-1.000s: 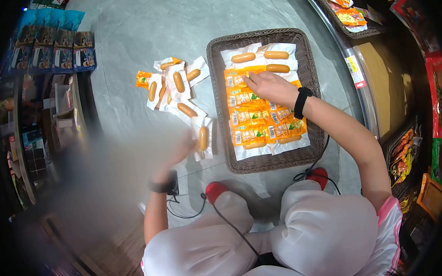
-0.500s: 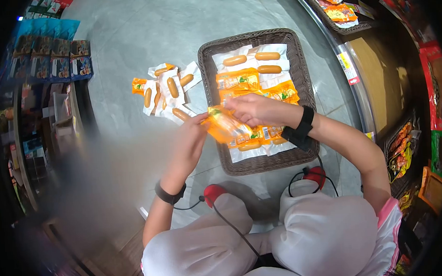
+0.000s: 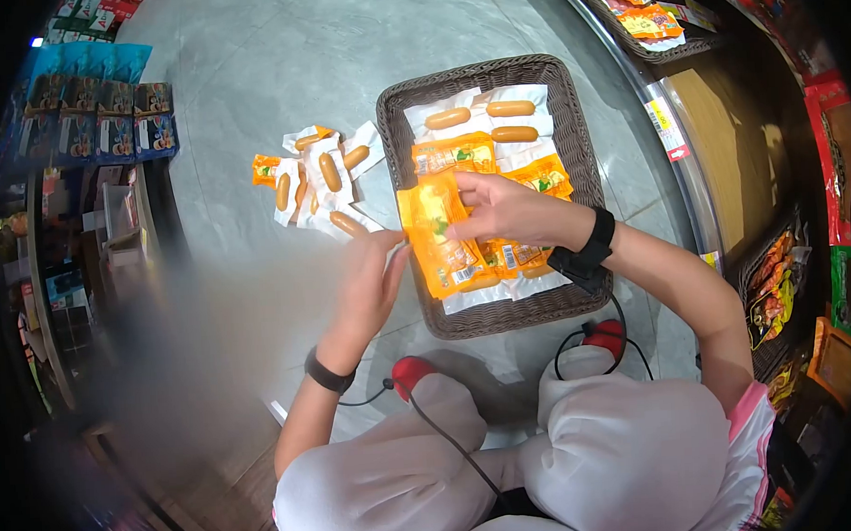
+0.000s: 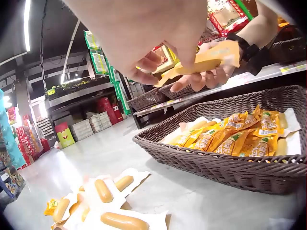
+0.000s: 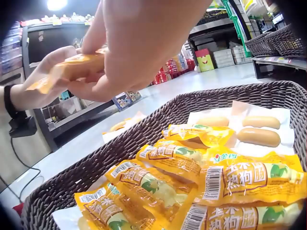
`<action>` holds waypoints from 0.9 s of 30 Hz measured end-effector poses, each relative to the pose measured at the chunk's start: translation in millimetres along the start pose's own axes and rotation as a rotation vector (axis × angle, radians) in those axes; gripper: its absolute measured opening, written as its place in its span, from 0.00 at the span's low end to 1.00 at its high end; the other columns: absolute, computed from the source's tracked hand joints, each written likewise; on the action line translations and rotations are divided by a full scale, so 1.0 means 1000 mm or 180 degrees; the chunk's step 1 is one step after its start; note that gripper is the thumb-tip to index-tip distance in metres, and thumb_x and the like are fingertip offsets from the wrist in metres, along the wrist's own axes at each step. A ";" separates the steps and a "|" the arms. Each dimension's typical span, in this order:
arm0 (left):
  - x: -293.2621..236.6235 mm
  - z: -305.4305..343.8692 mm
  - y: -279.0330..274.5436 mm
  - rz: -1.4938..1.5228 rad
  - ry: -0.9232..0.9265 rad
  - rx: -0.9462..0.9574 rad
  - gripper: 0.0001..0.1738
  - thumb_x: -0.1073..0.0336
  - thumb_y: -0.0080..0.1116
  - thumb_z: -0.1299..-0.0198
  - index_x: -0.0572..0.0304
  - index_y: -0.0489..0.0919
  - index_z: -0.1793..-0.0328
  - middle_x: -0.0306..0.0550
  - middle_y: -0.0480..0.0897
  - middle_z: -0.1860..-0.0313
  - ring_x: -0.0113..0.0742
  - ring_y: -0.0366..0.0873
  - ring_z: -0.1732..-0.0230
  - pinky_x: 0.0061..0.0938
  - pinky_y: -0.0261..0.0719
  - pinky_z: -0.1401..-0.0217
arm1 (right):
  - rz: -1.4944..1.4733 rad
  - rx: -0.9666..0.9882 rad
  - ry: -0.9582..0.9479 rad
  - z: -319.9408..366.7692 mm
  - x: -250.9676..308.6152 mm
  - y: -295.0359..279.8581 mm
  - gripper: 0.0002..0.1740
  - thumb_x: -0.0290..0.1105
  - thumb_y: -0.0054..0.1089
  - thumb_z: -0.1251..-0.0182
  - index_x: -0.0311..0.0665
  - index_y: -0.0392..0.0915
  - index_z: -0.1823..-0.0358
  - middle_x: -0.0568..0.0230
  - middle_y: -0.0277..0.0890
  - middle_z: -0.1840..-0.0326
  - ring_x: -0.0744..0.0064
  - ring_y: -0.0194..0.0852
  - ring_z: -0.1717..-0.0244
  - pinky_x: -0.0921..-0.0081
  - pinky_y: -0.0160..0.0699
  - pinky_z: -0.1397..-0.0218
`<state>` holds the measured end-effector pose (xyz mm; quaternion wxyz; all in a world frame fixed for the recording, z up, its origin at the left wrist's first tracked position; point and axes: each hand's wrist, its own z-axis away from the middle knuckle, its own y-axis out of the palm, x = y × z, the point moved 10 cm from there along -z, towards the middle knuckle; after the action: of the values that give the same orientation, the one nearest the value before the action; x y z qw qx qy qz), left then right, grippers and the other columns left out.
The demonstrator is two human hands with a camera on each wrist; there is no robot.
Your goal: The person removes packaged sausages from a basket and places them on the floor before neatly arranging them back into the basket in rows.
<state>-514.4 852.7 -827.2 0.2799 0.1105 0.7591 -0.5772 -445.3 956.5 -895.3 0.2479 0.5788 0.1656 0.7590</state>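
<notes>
In the head view my right hand [image 3: 523,212] grips an orange sausage packet [image 3: 434,237] over the left side of a brown wicker basket [image 3: 393,134]. Thumb and fingers lie on opposite faces of the packet. My left hand [image 3: 362,282] pinches the packet's left edge with its fingertips. The right wrist view shows the held packet [image 5: 79,67] raised above the basket rim, between both hands. Inside the basket, several orange packets [image 5: 240,177] lie printed side up. Others show white wrapping and a tan sausage [image 5: 259,136].
Left of the basket, a loose pile of sausage packets [image 3: 331,170] lies on the grey floor [image 3: 275,73], mostly white side up. Shelves with blue bags [image 3: 96,109] stand at left. A shelf edge with price tags [image 3: 664,122] runs along the right. Cables trail near the red shoes [image 3: 411,372].
My right hand has left the packets in the basket's middle and come left with one packet. My left hand has risen from the floor pile to that packet, which has turned more upright.
</notes>
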 end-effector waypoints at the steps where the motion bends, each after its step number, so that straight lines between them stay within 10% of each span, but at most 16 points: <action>1: 0.007 -0.001 0.006 0.0285 -0.0387 0.0222 0.15 0.72 0.59 0.40 0.64 0.76 0.47 0.54 0.80 0.54 0.46 0.80 0.54 0.32 0.76 0.52 | -0.0018 -0.0142 0.0117 0.002 0.001 -0.003 0.27 0.24 0.62 0.39 0.34 0.64 0.38 0.59 0.75 0.47 0.75 0.76 0.49 0.77 0.79 0.50; 9: 0.030 0.025 0.076 0.3348 -0.1991 0.1250 0.20 0.59 0.44 0.27 0.67 0.69 0.39 0.43 0.80 0.48 0.27 0.78 0.50 0.28 0.76 0.44 | 0.0048 -0.0274 -0.0116 0.007 0.012 -0.014 0.31 0.29 0.65 0.41 0.37 0.64 0.37 0.57 0.72 0.42 0.70 0.73 0.43 0.72 0.77 0.45; 12: 0.046 0.023 0.070 0.2971 -0.1898 0.1117 0.20 0.59 0.45 0.28 0.67 0.70 0.39 0.41 0.79 0.48 0.25 0.77 0.51 0.24 0.75 0.47 | 0.1826 -0.1095 -0.0892 0.013 0.025 -0.040 0.37 0.34 0.71 0.47 0.39 0.63 0.36 0.50 0.64 0.35 0.60 0.63 0.34 0.61 0.69 0.36; 15: 0.049 0.021 0.060 0.2556 -0.1979 0.1291 0.18 0.61 0.48 0.31 0.66 0.74 0.42 0.40 0.80 0.51 0.23 0.76 0.53 0.20 0.73 0.49 | 0.3917 -0.0552 -0.0910 0.023 0.048 -0.006 0.42 0.36 0.73 0.55 0.40 0.63 0.36 0.45 0.56 0.31 0.51 0.53 0.29 0.52 0.56 0.30; 18: 0.039 0.025 0.059 0.2807 -0.2560 0.1545 0.17 0.64 0.50 0.35 0.67 0.76 0.46 0.38 0.81 0.54 0.22 0.76 0.55 0.19 0.71 0.49 | 0.4444 0.0011 -0.1696 0.031 0.043 0.028 0.34 0.32 0.69 0.56 0.38 0.66 0.43 0.47 0.64 0.38 0.48 0.58 0.33 0.48 0.53 0.29; 27: 0.034 0.024 0.072 0.3194 -0.2070 0.1443 0.13 0.65 0.51 0.35 0.64 0.75 0.50 0.41 0.81 0.55 0.25 0.77 0.54 0.22 0.72 0.45 | 0.4012 0.0496 -0.0987 0.032 0.025 0.035 0.22 0.28 0.63 0.54 0.36 0.67 0.56 0.53 0.70 0.57 0.51 0.69 0.48 0.53 0.59 0.38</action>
<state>-499.5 846.9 -909.1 0.7019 0.3281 0.3504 -0.5262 -426.3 940.5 -847.9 -0.2662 0.6840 -0.1886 0.6524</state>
